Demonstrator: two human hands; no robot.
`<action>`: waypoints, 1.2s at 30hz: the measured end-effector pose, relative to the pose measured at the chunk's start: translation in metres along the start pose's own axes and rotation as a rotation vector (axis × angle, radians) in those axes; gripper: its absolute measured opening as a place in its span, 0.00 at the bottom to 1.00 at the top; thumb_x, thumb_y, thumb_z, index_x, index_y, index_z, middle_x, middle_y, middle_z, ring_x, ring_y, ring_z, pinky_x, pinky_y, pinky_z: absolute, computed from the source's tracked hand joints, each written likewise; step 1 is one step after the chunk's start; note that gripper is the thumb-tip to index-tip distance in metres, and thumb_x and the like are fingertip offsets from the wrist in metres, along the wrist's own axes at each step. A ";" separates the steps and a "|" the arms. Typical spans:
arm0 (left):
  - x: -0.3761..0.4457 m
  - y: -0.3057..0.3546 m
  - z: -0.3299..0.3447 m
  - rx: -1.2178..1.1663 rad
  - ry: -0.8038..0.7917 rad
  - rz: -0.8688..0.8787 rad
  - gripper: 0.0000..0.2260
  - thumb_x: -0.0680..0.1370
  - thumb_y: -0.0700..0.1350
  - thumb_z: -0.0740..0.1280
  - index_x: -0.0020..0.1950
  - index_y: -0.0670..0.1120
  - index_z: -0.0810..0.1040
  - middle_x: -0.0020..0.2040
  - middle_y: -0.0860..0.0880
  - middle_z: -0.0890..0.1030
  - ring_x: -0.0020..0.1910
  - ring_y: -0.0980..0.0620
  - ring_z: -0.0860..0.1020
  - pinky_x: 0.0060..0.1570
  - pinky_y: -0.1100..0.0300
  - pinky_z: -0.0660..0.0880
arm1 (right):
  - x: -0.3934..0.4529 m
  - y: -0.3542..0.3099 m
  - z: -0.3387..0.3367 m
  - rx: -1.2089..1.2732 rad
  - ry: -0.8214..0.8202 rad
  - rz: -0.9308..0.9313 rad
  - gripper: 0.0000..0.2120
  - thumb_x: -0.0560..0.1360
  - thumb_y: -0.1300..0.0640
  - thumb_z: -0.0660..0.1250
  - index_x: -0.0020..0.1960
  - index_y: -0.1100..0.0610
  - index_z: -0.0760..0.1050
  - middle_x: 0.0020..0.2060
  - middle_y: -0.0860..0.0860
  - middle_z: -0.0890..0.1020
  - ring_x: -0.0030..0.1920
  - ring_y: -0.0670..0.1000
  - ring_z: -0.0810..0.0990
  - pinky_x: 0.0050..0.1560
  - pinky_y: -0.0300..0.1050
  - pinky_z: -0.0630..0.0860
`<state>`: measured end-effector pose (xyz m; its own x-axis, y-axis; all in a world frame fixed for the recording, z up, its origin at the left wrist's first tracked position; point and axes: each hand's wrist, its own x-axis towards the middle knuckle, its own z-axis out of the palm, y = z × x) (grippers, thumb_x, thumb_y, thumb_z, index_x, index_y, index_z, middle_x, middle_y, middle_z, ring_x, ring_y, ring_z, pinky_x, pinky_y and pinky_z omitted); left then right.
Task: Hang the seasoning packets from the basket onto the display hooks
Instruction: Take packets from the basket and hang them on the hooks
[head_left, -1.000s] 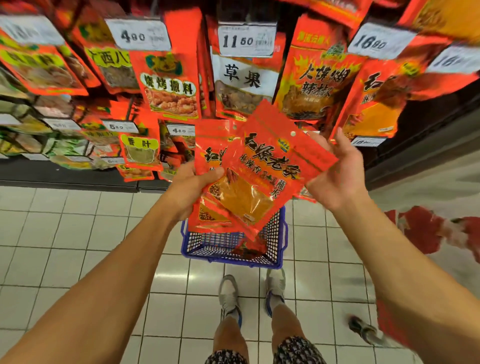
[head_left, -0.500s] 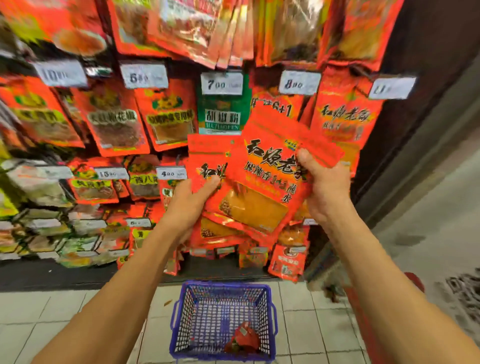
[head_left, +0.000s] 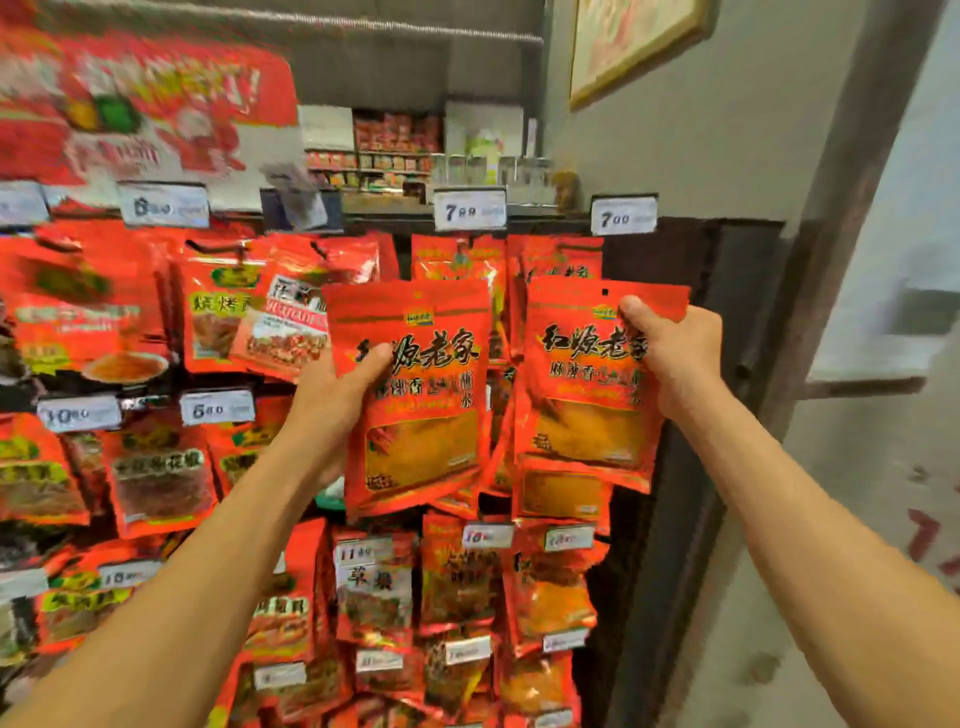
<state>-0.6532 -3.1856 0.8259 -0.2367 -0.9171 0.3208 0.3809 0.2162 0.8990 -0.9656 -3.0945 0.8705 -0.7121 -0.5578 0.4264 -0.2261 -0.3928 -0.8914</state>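
My left hand (head_left: 332, 400) grips a red seasoning packet (head_left: 421, 426) by its left edge, thumb across the front; more packets may lie behind it. My right hand (head_left: 672, 353) pinches an identical red packet (head_left: 582, 410) near its top right corner, held up in front of the rightmost column of hanging packets, just below the 7.00 price tag (head_left: 623, 214). The small hang hole (head_left: 604, 292) at that packet's top shows. The hook behind it is hidden. The basket is out of view.
The display wall is packed with red packets (head_left: 156, 473) on hooks with white price tags (head_left: 470, 210). A dark panel edge (head_left: 727, 364) and grey wall stand right of the last column. Shelves of goods (head_left: 395, 150) show above the rack.
The view has swung up from the floor and basket to the top rows. My hands have split the stack: the right hand now holds one packet apart, raised to the right column.
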 end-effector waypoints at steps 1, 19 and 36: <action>0.004 -0.002 0.010 0.012 -0.006 0.027 0.12 0.81 0.43 0.68 0.64 0.47 0.79 0.56 0.43 0.86 0.52 0.44 0.85 0.50 0.44 0.83 | 0.015 0.002 0.001 -0.011 -0.007 0.025 0.05 0.69 0.49 0.79 0.39 0.49 0.86 0.38 0.47 0.88 0.41 0.49 0.87 0.46 0.52 0.84; 0.053 -0.005 0.090 0.144 -0.057 0.065 0.10 0.78 0.47 0.72 0.58 0.46 0.82 0.49 0.44 0.88 0.47 0.44 0.87 0.40 0.52 0.83 | 0.116 0.007 0.023 -0.117 0.061 0.059 0.07 0.72 0.49 0.76 0.39 0.51 0.83 0.38 0.46 0.86 0.40 0.47 0.85 0.45 0.48 0.82; 0.065 -0.025 0.085 0.047 -0.064 0.024 0.07 0.78 0.45 0.71 0.55 0.45 0.83 0.50 0.43 0.87 0.47 0.43 0.87 0.40 0.53 0.84 | 0.123 -0.010 0.044 -0.375 0.082 0.030 0.07 0.70 0.50 0.73 0.39 0.53 0.80 0.43 0.49 0.85 0.45 0.54 0.84 0.52 0.57 0.82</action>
<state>-0.7541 -3.2222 0.8500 -0.2848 -0.8885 0.3598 0.3450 0.2552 0.9032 -1.0217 -3.1918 0.9384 -0.7696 -0.4986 0.3989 -0.4207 -0.0740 -0.9042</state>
